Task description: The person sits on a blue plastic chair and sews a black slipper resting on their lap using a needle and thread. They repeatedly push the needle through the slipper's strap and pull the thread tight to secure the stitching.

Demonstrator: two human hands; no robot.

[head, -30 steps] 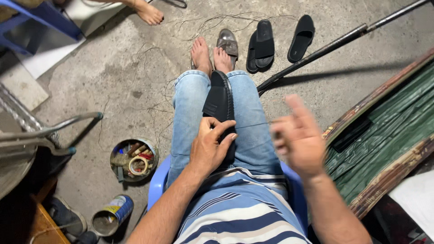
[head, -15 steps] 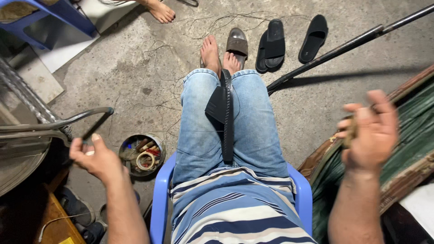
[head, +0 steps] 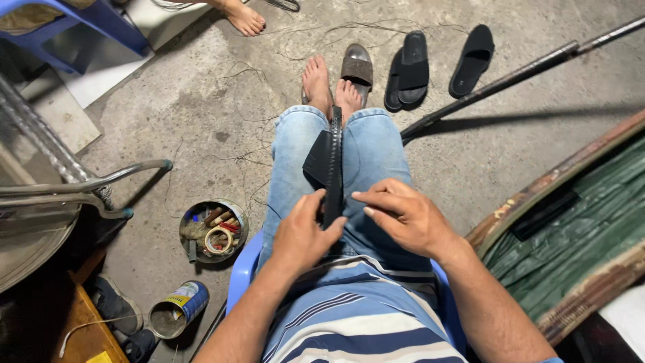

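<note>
I'm looking down at my lap from the blue plastic chair (head: 240, 274). A black sandal (head: 327, 165) stands on edge along the gap between my jeans-clad thighs, its strap flap hanging to the left side.

Left hand (head: 304, 235): fingers curled round the near end of the sandal, thumb up against its left face, so it has hold of it. Right hand (head: 403, 215): fingers stretched out flat towards the sandal's near end, fingertips at or just beside its right edge. Contact unclear, not closed on anything.

On the concrete floor (head: 201, 121):
- Round tin of odds and ends (head: 213, 230) with a tape roll, just left of the chair.
- Open can with a blue-and-yellow label (head: 177, 310) nearer the bottom left corner, beside dark shoes (head: 117, 312).
- Brown sandal (head: 357, 66) under my right foot; pair of black slides (head: 407, 69) just beyond it, one more black slide (head: 471, 59) further right.
- Long dark pole (head: 517, 77) lying diagonally to the right of my knees.
- Thin wire strands scattered ahead of my feet.

Another person's bare foot (head: 240, 15) shows at the top edge. Metal tube frame (head: 87, 185) at the left edge; green ribbed panel in a worn wooden frame (head: 578, 222) at the right edge.
</note>
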